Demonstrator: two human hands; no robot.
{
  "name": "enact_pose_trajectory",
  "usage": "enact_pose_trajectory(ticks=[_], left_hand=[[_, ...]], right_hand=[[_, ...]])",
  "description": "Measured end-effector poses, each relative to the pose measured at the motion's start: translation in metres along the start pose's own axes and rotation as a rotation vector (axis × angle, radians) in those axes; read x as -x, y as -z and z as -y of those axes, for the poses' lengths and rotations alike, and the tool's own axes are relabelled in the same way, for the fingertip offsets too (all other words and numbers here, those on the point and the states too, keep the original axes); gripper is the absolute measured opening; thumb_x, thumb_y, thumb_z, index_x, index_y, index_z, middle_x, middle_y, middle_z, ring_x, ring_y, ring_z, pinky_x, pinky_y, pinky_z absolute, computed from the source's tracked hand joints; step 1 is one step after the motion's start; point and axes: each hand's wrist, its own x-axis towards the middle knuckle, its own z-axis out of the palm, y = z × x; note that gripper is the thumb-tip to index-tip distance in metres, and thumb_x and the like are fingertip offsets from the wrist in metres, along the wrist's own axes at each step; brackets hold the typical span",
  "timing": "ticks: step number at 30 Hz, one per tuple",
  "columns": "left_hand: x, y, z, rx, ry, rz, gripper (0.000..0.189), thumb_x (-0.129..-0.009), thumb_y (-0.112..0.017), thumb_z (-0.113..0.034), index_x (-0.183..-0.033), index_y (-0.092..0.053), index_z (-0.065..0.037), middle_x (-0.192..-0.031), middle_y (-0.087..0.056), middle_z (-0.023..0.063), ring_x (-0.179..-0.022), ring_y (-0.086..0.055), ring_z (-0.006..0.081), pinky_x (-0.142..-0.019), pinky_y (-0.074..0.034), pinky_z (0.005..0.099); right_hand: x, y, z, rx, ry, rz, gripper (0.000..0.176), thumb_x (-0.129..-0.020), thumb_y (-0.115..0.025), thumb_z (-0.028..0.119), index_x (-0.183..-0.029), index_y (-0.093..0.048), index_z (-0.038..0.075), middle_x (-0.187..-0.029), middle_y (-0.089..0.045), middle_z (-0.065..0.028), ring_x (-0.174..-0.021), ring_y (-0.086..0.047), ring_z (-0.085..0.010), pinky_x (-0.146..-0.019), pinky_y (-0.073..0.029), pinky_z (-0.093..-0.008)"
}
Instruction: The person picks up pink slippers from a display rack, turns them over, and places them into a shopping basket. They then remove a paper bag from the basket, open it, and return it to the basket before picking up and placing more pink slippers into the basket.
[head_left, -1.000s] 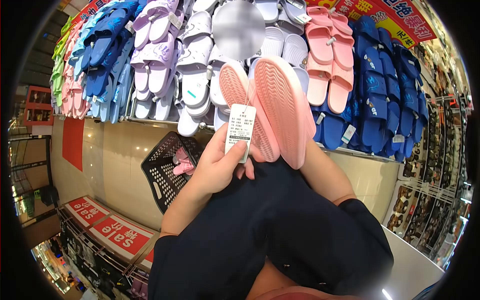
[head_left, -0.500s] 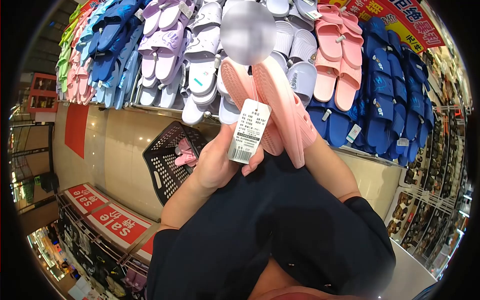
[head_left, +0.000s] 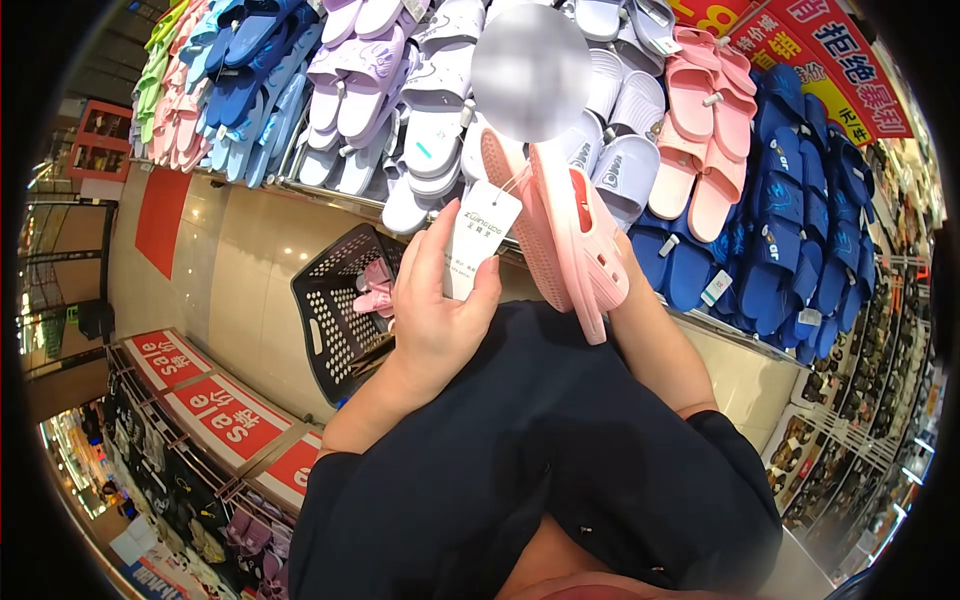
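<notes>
A pair of pink plastic slippers [head_left: 588,240] is held up in front of my body, turned partly edge-on, so strap openings and a textured sole both show. My right hand [head_left: 632,300] grips the pair from the far right side, its fingers mostly hidden behind them. From the slippers hangs a white paper tag [head_left: 478,240] on a thin cord, its side with a printed brand name facing me. My left hand [head_left: 440,315] is closed on the tag's lower left, between thumb and fingers.
Ahead stands a rack of hanging slippers, among them white [head_left: 434,140], pink [head_left: 690,170] and navy pairs [head_left: 785,200]. A black shopping basket [head_left: 325,325] with pink items [head_left: 374,290] is below on the left. Red sale signs [head_left: 225,410] top a nearer left rack.
My left hand has turned the tag over, from its dense text and barcode to the brand-name side. The slippers have rotated more edge-on. The whole view has shifted slightly.
</notes>
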Motion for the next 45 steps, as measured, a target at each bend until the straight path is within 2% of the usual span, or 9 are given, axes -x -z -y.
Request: enact_pose_trajectory(ticks=[6, 10, 13, 16, 18, 19, 23, 35, 45], left_hand=[[-0.010, 0.017, 0.047, -0.119, 0.107, 0.079, 0.046, -0.089, -0.064, -0.014, -0.129, -0.056, 0.007, -0.106, -0.062, 0.0239, -0.100, -0.061, 0.0386, -0.090, -0.049, 0.0424], [-0.006, 0.047, 0.091, -0.948, 0.019, -0.061, 0.040, -0.089, -0.068, -0.019, -0.124, -0.063, -0.001, -0.113, -0.053, 0.0227, -0.101, -0.055, 0.0387, -0.090, -0.044, 0.0451], [-0.005, 0.046, 0.069, -0.677, 0.117, -0.129, 0.036, -0.088, -0.066, -0.012, -0.123, -0.064, -0.003, -0.103, -0.060, 0.0174, -0.097, -0.058, 0.0354, -0.089, -0.045, 0.0434], [0.007, 0.023, 0.048, -0.299, 0.164, 0.089, 0.035, -0.088, -0.063, -0.002, -0.122, -0.064, 0.002, -0.082, -0.068, 0.0121, -0.075, -0.065, 0.0226, -0.072, -0.051, 0.0327], [0.019, 0.000, 0.039, -0.123, 0.442, 0.216, 0.044, -0.088, -0.060, -0.004, -0.132, -0.057, 0.003, -0.097, -0.070, 0.0206, -0.082, -0.069, 0.0204, -0.077, -0.053, 0.0319], [0.024, -0.008, 0.039, -0.217, 0.281, 0.199, 0.047, -0.090, -0.057, -0.003, -0.136, -0.053, 0.002, -0.095, -0.069, 0.0198, -0.081, -0.068, 0.0189, -0.077, -0.052, 0.0321], [0.044, -0.014, 0.046, -0.047, 0.649, 0.266, 0.051, -0.089, -0.051, 0.001, -0.140, -0.048, 0.002, -0.092, -0.069, 0.0129, -0.084, -0.066, 0.0179, -0.079, -0.052, 0.0323], [0.196, 0.019, 0.068, 0.749, 1.097, -0.355, 0.064, -0.082, -0.045, 0.013, -0.144, -0.041, 0.000, -0.103, -0.069, 0.0105, -0.098, -0.064, 0.0128, -0.077, -0.049, 0.0220], [0.234, 0.141, 0.163, 0.218, 1.470, -0.631, 0.044, -0.091, -0.059, -0.009, -0.134, -0.054, -0.001, -0.092, -0.070, 0.0068, -0.074, -0.065, 0.0131, -0.064, -0.050, 0.0259]], right_hand=[[0.005, -0.008, 0.022, 0.635, -0.058, -0.054, 0.030, -0.092, -0.059, 0.008, -0.119, -0.069, 0.002, -0.130, -0.063, -0.0143, -0.117, -0.061, -0.0237, -0.097, -0.049, -0.0364], [-0.005, -0.037, 0.041, 1.604, 0.435, 0.207, 0.042, -0.081, -0.069, 0.010, -0.123, -0.069, 0.014, -0.126, -0.066, -0.0084, -0.128, -0.052, -0.0347, -0.109, -0.036, -0.0447], [-0.011, -0.039, 0.039, 1.791, 0.465, 0.225, 0.041, -0.079, -0.069, 0.011, -0.120, -0.070, 0.014, -0.125, -0.066, -0.0083, -0.124, -0.053, -0.0359, -0.107, -0.039, -0.0450], [-0.015, -0.039, 0.032, 1.818, 0.415, 0.284, 0.041, -0.076, -0.070, 0.011, -0.118, -0.071, 0.014, -0.120, -0.068, -0.0089, -0.120, -0.055, -0.0365, -0.105, -0.040, -0.0457], [-0.015, -0.043, 0.025, 1.883, 0.402, 0.344, 0.043, -0.074, -0.071, 0.009, -0.116, -0.072, 0.013, -0.112, -0.070, -0.0076, -0.117, -0.056, -0.0353, -0.100, -0.042, -0.0456], [-0.014, -0.045, 0.021, 1.930, 0.379, 0.377, 0.043, -0.073, -0.071, 0.009, -0.115, -0.072, 0.014, -0.110, -0.070, -0.0069, -0.117, -0.057, -0.0347, -0.097, -0.043, -0.0453], [-0.019, -0.048, 0.009, 2.019, 0.343, 0.576, 0.046, -0.064, -0.075, 0.011, -0.109, -0.074, 0.014, -0.101, -0.070, -0.0026, -0.111, -0.058, -0.0303, -0.087, -0.043, -0.0432], [-0.059, -0.045, -0.095, 1.624, 0.096, 1.253, 0.029, -0.070, -0.074, 0.014, -0.097, -0.068, 0.006, -0.107, -0.065, -0.0081, -0.100, -0.059, -0.0284, -0.090, -0.046, -0.0432], [-0.069, 0.009, -0.083, 1.956, 0.366, 0.702, 0.046, -0.074, -0.068, 0.001, -0.120, -0.065, 0.005, -0.127, -0.061, -0.0153, -0.109, -0.060, -0.0345, -0.095, -0.046, -0.0447]])
